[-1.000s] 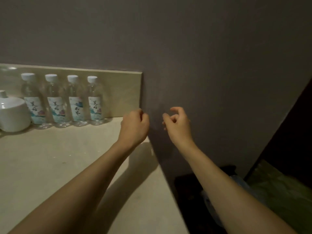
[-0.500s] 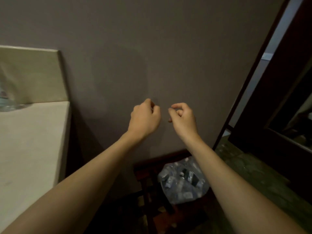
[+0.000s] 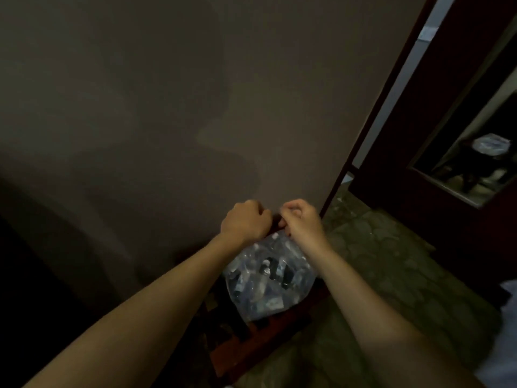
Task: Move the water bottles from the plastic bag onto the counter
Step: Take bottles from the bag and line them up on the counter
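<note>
**Both hands working at the neck of the bag**

A plain grey wall (image 3: 167, 107) is filling the view above a patterned floor (image 3: 391, 275). The clear plastic bag (image 3: 268, 287) of water bottles (image 3: 264, 271) is sitting low on a dark wooden stand (image 3: 268, 340). The left hand (image 3: 244, 221) and right hand (image 3: 302, 219) are meeting at its top, fingers curled; the right grip is seemingly pinching plastic, probably to open it, while the left's hold cannot be told.

The bottles (image 3: 265, 278) inside the plastic bag (image 3: 293, 295) blur together, too dim to count. Curled fingers (image 3: 263, 215) hide whether either hand truly grips the bag's top.
</note>
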